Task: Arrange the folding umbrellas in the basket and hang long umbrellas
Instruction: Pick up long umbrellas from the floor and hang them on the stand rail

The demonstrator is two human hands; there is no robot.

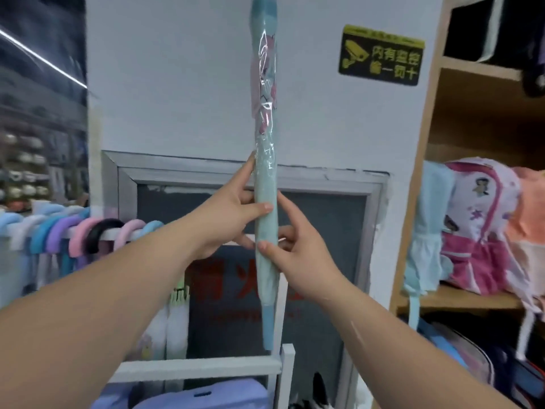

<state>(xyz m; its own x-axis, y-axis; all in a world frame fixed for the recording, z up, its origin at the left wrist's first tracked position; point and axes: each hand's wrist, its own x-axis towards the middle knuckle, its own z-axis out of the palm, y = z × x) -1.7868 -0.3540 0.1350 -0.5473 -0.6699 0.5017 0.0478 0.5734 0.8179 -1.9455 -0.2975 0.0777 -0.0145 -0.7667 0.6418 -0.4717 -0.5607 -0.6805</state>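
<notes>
With left grip (233,214) and right grip (298,258) both curled round its lower part, held long umbrella (267,178) upright before the wall (191,84), just right of the rail (107,236). Seemed best to turn its crook, unseen above, toward the rail's free end and lower gently. Counted one umbrella in hand, roughly eight crook handles (79,237) hung.

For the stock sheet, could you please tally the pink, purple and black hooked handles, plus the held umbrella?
Pink curved handles: 2
Purple curved handle: 1
Black curved handle: 1
Long pale-blue plastic-wrapped umbrella, in left hand and right hand: 1
Total: 5
</notes>
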